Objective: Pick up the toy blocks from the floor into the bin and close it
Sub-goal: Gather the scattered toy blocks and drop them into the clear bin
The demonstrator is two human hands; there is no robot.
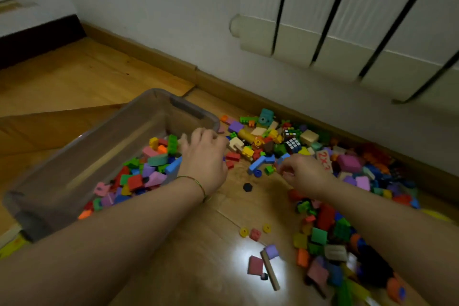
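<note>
A clear grey plastic bin [74,156] stands open on the wooden floor at the left, partly filled with coloured toy blocks [144,174]. My left hand [205,156] hovers over the bin's right rim with its back up and fingers curled under; what the palm holds is hidden. A large pile of loose blocks [273,141] lies along the skirting board at the right. My right hand [304,174] is down on this pile, its fingers curled round small blocks near a blue piece [260,163]. More blocks [323,238] lie under my right forearm.
A white radiator [347,32] hangs on the wall above the pile. Loose pieces [255,233] and a wooden stick [270,273] lie on the floor in front. A black nut-shaped piece [247,187] sits between my hands. No lid is in view.
</note>
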